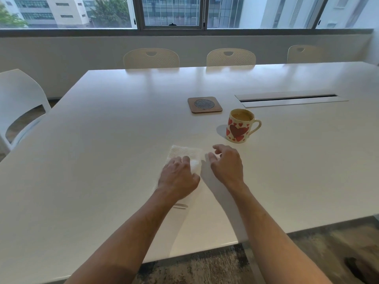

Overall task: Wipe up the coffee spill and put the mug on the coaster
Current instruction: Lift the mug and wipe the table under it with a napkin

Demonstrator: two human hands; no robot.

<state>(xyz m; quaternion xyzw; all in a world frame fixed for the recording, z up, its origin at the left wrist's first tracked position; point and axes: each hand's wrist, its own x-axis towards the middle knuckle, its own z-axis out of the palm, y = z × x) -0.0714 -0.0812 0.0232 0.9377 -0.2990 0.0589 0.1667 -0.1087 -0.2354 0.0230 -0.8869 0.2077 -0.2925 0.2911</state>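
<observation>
A white paper towel (185,153) lies flat on the white table (102,160). My left hand (178,177) rests on its near part, fingers bent down onto it. My right hand (226,163) hovers just right of the towel, fingers loosely curled and holding nothing. A cream mug with red hearts (240,126), holding coffee, stands upright beyond my right hand, handle to the right. A square brown coaster with a round mesh centre (204,104) lies behind and left of the mug, apart from it. I cannot make out any spill on the table.
A metal cable slot (291,98) is set into the table at the right. White chairs (151,58) stand along the far side and one (18,103) at the left. The table's near edge runs below my forearms.
</observation>
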